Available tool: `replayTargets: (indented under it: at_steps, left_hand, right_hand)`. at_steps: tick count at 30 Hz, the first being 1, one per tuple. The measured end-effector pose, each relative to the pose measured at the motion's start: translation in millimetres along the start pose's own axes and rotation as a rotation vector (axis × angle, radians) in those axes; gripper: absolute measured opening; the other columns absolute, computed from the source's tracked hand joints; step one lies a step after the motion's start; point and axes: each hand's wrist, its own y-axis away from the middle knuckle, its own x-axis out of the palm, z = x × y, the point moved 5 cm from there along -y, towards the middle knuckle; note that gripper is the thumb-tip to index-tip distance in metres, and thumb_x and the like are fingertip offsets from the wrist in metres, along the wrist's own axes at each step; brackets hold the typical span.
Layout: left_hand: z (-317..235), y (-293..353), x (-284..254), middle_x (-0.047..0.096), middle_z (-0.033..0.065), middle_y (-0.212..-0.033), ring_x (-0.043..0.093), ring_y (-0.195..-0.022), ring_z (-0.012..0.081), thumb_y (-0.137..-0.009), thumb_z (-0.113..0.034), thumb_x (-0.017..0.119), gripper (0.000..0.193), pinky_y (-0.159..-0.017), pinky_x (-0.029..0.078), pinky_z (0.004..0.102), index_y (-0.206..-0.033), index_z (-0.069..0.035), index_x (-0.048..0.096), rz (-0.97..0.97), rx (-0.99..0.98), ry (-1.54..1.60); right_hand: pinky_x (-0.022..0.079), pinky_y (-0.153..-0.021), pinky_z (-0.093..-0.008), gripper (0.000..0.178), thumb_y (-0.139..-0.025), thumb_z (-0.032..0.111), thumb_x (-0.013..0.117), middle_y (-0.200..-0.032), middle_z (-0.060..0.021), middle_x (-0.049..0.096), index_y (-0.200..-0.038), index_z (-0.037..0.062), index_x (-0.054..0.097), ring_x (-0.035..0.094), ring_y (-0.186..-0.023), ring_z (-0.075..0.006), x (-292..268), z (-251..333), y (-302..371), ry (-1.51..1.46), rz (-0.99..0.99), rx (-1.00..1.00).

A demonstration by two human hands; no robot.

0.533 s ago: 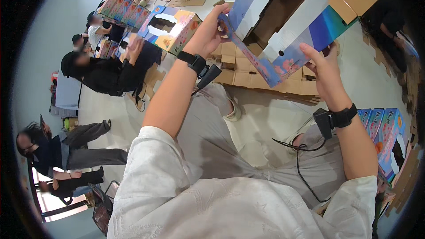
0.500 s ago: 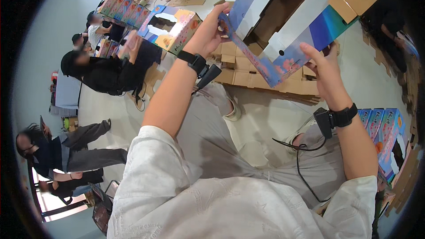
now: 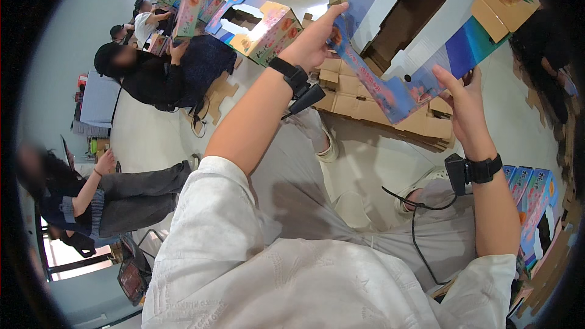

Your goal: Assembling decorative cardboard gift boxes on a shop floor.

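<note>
Up in front of me is a large printed cardboard box (image 3: 375, 85), blue and purple with pink blossoms and a peach picture. A wide cut-out in it lets me see the bare brown inside. My left hand (image 3: 317, 39) is closed on the box's left edge, fingers partly hidden behind it. Gripping the lower right corner is my right hand (image 3: 460, 100), its thumb on the printed side and the other fingers mostly out of sight. The box is tilted, and its top runs out of view.
Flattened brown cardboard (image 3: 372, 103) is stacked on the floor beyond my feet. A finished-looking box (image 3: 274, 30) stands left of my left hand, and several similar boxes (image 3: 533, 198) are at the right. A co-worker in black (image 3: 146, 76) sits at the left; another person (image 3: 79, 198) is nearby.
The whole view has shifted a little, with the box still in both my hands. The co-worker at the left now has an upright box at their hand. The standing person has come nearer.
</note>
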Motion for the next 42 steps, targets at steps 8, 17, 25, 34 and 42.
replayTargets:
  at_steps: [8,17,25,34,42]
  left_hand:
    - [0.1,5.4,4.2,0.052,0.0031,-0.086,0.055,-0.088,0.0200,-0.098,-0.065,0.065,0.049,-0.089,0.053,0.0506,-0.100,-0.016,0.065,0.020,-0.005,-0.052]
    - [15.9,-10.3,3.8,0.071,0.0048,-0.115,0.063,-0.114,0.0212,-0.104,-0.060,0.060,0.060,-0.108,0.046,0.0441,-0.131,-0.008,0.069,0.056,0.018,-0.448]
    - [16.4,-14.8,2.1,0.067,0.0113,-0.134,0.063,-0.122,0.0258,-0.096,-0.044,0.079,0.072,-0.106,0.048,0.0382,-0.150,0.000,0.058,0.069,0.228,-0.420]
    - [-22.5,2.1,-13.6,0.026,0.0293,-0.169,0.024,-0.158,0.0470,-0.068,-0.054,0.097,0.130,-0.129,0.031,0.0504,-0.165,0.002,0.028,-0.337,1.051,-1.250]
    - [-19.7,17.3,-28.8,0.038,0.0259,-0.164,0.032,-0.155,0.0445,-0.064,-0.046,0.100,0.133,-0.128,0.030,0.0508,-0.167,-0.004,0.028,-0.043,1.052,-1.212]
  right_hand:
    - [0.051,-0.089,-0.0328,0.081,-0.083,0.033,0.092,-0.130,-0.0060,0.062,-0.144,0.0091,0.043,0.063,-0.114,-0.0172,-4.5,-1.6,-4.0,0.036,0.051,0.016]
    - [0.052,-0.095,-0.0369,0.076,-0.084,0.035,0.090,-0.124,-0.0059,0.063,-0.141,0.0097,0.047,0.063,-0.112,-0.0176,-6.0,-0.2,0.5,0.044,0.062,0.048]
    - [0.054,-0.093,-0.0404,0.075,-0.085,0.044,0.086,-0.122,-0.0064,0.063,-0.142,0.0087,0.053,0.063,-0.110,-0.0185,-18.2,5.7,-10.7,0.166,0.214,0.176]
    - [0.056,-0.081,-0.0316,0.088,-0.083,0.040,0.086,-0.126,-0.0070,0.065,-0.156,0.0073,0.047,0.063,-0.103,-0.0150,-22.6,-8.6,-14.4,0.366,0.390,0.212]
    - [0.053,-0.079,-0.0251,0.090,-0.083,0.042,0.085,-0.123,-0.0060,0.067,-0.156,0.0040,0.048,0.064,-0.102,-0.0122,-28.4,-22.5,-11.8,0.283,0.508,0.225]
